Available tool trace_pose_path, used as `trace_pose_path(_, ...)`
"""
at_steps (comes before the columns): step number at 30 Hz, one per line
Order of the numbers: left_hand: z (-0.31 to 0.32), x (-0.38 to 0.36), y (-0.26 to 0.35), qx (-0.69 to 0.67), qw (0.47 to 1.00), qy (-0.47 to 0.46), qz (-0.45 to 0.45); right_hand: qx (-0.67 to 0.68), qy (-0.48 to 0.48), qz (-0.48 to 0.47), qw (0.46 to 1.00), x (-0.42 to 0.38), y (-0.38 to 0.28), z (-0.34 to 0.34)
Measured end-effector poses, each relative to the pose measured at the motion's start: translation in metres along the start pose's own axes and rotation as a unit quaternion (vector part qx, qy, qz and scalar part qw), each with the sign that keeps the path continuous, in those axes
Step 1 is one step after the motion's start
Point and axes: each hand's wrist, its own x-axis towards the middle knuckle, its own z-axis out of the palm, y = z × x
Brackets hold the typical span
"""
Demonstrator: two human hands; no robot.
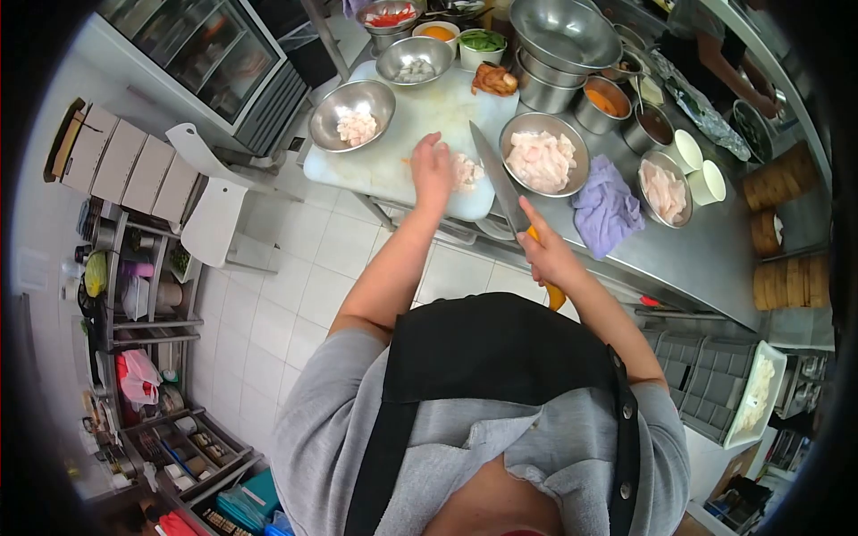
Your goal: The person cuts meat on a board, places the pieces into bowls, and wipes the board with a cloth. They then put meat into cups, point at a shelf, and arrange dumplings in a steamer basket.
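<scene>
My right hand (548,254) is wrapped round the yellow-orange handle of a large kitchen knife (499,171). The blade points away from me, up along the right side of the white cutting board (357,167). Over the board is my left hand (433,171), its fingers loosely extended and nothing visible in them. Just right of it lies a small pile of chopped pale raw meat (466,172). A steel bowl (390,112) at the board's left holds more cut pieces. Right of the blade, another steel bowl (583,178) holds larger pale raw pieces.
A purple cloth (608,207) lies beside a further bowl of raw meat (663,189). Steel pots (601,106), stacked bowls (563,36) and a reddish-brown piece of food (494,80) stand at the back. White cups (707,184) and bamboo steamers (791,282) are on the right.
</scene>
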Motion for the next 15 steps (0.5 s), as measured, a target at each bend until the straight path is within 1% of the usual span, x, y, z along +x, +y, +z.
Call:
trace_pose_path(3, 0.023, -0.019, 0.017, 0.037, 0.999, 0.024, 0.006, 0.124, -0.041, 0.027, 0.991, 0.011, 0.004, 0.008)
trace_pose_path(6, 0.027, -0.019, 0.029, 0.050, 0.998, 0.039, 0.005, 0.164, -0.086, 0.033, 0.982, 0.024, 0.009, 0.027)
trace_pose_path(9, 0.026, -0.023, 0.044, 0.178, 0.984, -0.011, 0.006, 0.171, -0.092, 0.000, 0.981, 0.034, 0.003, 0.045)
trace_pose_path(11, 0.024, -0.020, 0.044, 0.141, 0.990, -0.002, -0.021, 0.178, -0.087, -0.012, 0.980, 0.036, -0.004, 0.053)
trace_pose_path(12, 0.024, -0.017, 0.042, 0.121, 0.992, 0.003, -0.033, 0.158, -0.087, -0.018, 0.983, 0.036, -0.006, 0.053)
trace_pose_path(14, 0.021, -0.014, 0.036, 0.068, 0.996, 0.045, -0.021, 0.118, -0.087, -0.027, 0.989, 0.032, -0.009, 0.053)
trace_pose_path(15, 0.020, -0.013, 0.031, 0.041, 0.997, 0.065, -0.017, 0.061, -0.081, -0.029, 0.994, 0.028, -0.015, 0.052)
